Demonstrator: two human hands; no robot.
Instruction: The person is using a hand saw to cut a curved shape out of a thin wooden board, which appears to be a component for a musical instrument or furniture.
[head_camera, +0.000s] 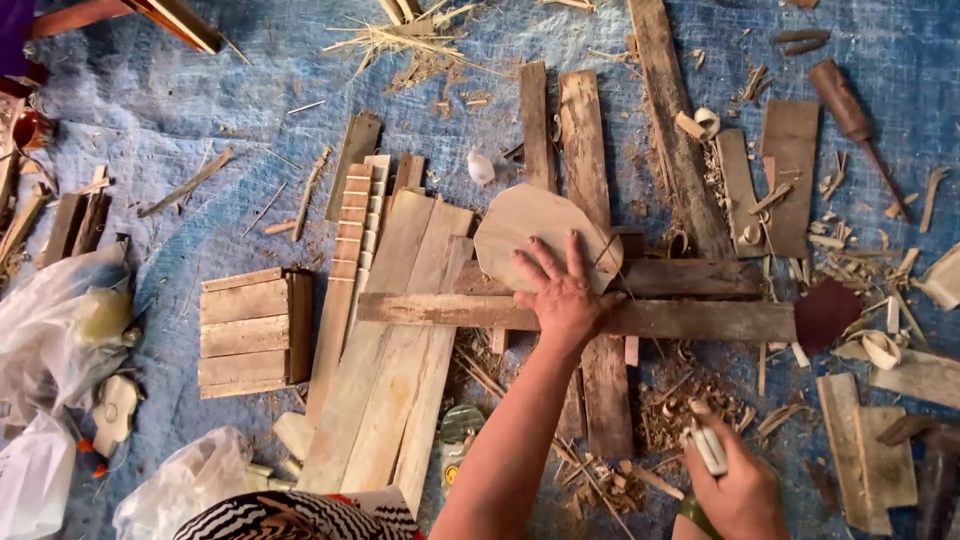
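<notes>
Two hands are working: the left hand (565, 290) is pressing flat, fingers spread, on a rounded wooden piece (530, 232), while the right hand (738, 490) is gripping a white marker (708, 447).

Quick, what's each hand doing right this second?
Left hand: open, fingers spread, pressing flat on the rounded wooden piece.
Right hand: closed around a small white tube.
</notes>
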